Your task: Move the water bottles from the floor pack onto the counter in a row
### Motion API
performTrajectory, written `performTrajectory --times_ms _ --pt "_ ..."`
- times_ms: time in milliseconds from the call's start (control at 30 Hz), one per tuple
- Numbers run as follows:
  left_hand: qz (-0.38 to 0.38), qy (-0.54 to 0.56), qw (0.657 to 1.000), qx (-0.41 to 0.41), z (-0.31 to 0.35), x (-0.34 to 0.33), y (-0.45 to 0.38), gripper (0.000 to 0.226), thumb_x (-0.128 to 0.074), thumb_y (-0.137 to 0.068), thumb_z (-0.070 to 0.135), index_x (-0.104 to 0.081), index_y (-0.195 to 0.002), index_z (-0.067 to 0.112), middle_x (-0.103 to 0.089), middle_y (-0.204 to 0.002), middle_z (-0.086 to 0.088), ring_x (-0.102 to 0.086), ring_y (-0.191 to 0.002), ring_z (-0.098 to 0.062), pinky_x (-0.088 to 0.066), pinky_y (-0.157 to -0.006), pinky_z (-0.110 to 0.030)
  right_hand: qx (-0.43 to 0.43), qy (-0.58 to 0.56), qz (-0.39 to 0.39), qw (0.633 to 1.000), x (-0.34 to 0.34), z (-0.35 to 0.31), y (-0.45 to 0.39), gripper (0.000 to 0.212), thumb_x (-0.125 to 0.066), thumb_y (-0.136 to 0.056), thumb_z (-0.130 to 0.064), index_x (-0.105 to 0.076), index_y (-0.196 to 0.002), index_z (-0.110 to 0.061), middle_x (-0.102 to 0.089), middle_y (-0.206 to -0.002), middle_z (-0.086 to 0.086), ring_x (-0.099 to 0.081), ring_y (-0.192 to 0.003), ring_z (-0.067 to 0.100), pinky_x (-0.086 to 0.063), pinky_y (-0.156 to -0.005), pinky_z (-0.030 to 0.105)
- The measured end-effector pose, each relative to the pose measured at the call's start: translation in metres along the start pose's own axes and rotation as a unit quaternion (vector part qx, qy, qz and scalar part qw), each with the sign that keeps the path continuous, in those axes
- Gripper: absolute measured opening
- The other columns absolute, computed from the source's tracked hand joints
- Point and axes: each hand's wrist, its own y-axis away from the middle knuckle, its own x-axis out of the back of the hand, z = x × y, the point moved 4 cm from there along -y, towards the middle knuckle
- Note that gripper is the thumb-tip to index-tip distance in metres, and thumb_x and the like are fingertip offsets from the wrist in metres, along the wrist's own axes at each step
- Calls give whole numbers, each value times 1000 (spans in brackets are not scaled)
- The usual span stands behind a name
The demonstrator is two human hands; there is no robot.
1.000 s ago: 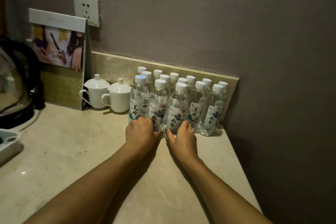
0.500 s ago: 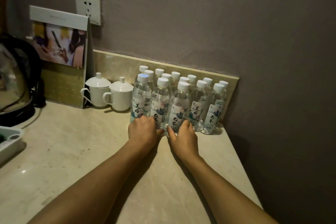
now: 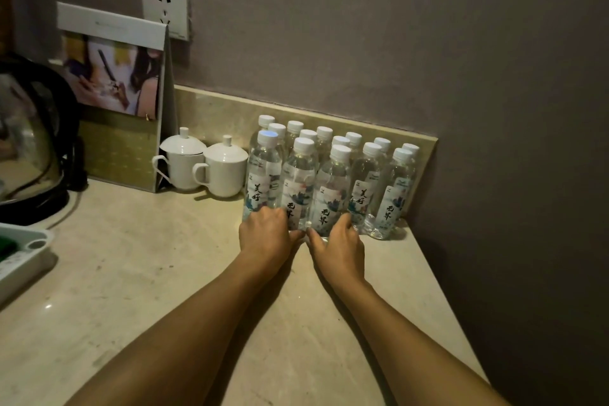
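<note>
I press my left hand (image 3: pixel 268 234) and right hand (image 3: pixel 339 245), fingers curled, against the front water bottles (image 3: pixel 298 188), squaring rows on the counter (image 3: pixel 131 273).

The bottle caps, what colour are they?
White. The round plastic bottle caps on the clear water bottles all look white, best seen in the head view.

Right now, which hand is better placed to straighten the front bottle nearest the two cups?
Left. The left hand already touches that front bottle; the right hand is further from the cups.
</note>
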Motion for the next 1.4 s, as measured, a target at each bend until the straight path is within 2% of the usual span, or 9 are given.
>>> performTrajectory --times_ms 133,267,467,633,900,1100,1267,1400 --pt "-14 -7 1000 -1 0 -2 -1 52 -57 -85 63 -63 -108 16 -62 -96 -5 -61 -90 -21 -49 -70 -32 5 4 5 1000 0 -1 1 64 -57 -91 -47 -31 -135 -8 -59 -123 15 -58 -111 30 -50 -83 35" --pt "-21 11 1000 -3 -1 0 -3 44 -55 -89 55 -64 -106 16 -52 -84 -2 -52 -79 -18 -43 -65 -30 13 13 1 1000 0 -2 1 61 -53 -93 -46 -32 -135 -7 -58 -123 15 -57 -111 30 -49 -82 33" --pt "-16 18 1000 -12 -1 -2 -3 41 -58 -88 54 -66 -106 17 -64 -92 -6 -62 -86 -22 -50 -69 -33 15 15 -3 1000 0 -2 2 54 -52 -95 -44 -37 -131 -7 -57 -125 15 -55 -114 29 -48 -84 33" --pt "-18 16 1000 -13 -1 -1 -3 40 -58 -89 52 -66 -106 17 -63 -91 -4 -61 -85 -20 -46 -66 -30 6 -15 -6 1000 -4 -2 2 53 -53 -94 -41 -37 -132 -7 -54 -128 15 -52 -117 28 -51 -90 36" --pt "-23 37 999 -18 -3 -3 -3 39 -59 -89 52 -66 -104 17 -64 -86 -2 -61 -80 -18 -53 -69 -31 0 -28 -4 1000 -4 -2 3 55 -54 -94 -40 -36 -135 -6 -52 -131 14 -50 -120 28 -50 -94 38" --pt "-27 47 998 -22 -3 -3 -3 38 -59 -89 52 -67 -103 18 -66 -87 -2 -62 -81 -19 -55 -72 -33 4 -27 4 1000 -2 -2 4 52 -54 -94 -39 -37 -133 -7 -52 -130 14 -51 -119 28 -47 -90 34" --pt "-30 46 998 -24 -3 -2 -2 35 -59 -90 49 -69 -102 17 -56 -77 2 -56 -73 -15 -50 -65 -28 4 -17 5 1000 -3 -3 3 52 -53 -95 -39 -37 -132 -6 -52 -129 15 -50 -118 29 -46 -89 34" --pt "-41 52 998 -18 -5 -1 -3 40 -59 -88 53 -68 -103 18 -65 -88 -2 -61 -81 -18 -54 -71 -32 7 -7 8 1000 -3 -3 3 54 -53 -95 -39 -37 -132 -4 -52 -129 16 -50 -119 30 -46 -91 35"
